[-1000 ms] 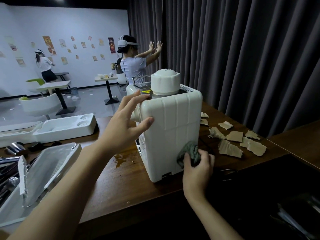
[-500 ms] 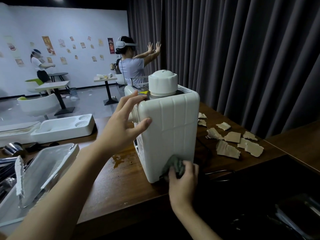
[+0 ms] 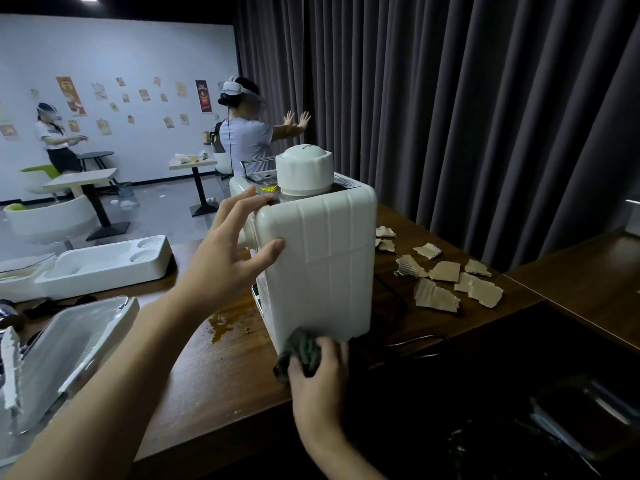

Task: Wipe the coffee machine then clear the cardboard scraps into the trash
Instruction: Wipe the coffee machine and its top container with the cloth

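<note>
Wiping in hand. Machine [image 3: 318, 265] mid-surface [image 3: 214, 368], steadied at its 10 o'clock corner by the left hand [image 3: 221, 268], fingers spread. Cloth [image 3: 299, 351] gripped in the right hand [image 3: 320, 372], pressed to the base at 6 o'clock. Scraps [image 3: 440, 282] at 3 o'clock, not yet cleared.
</note>
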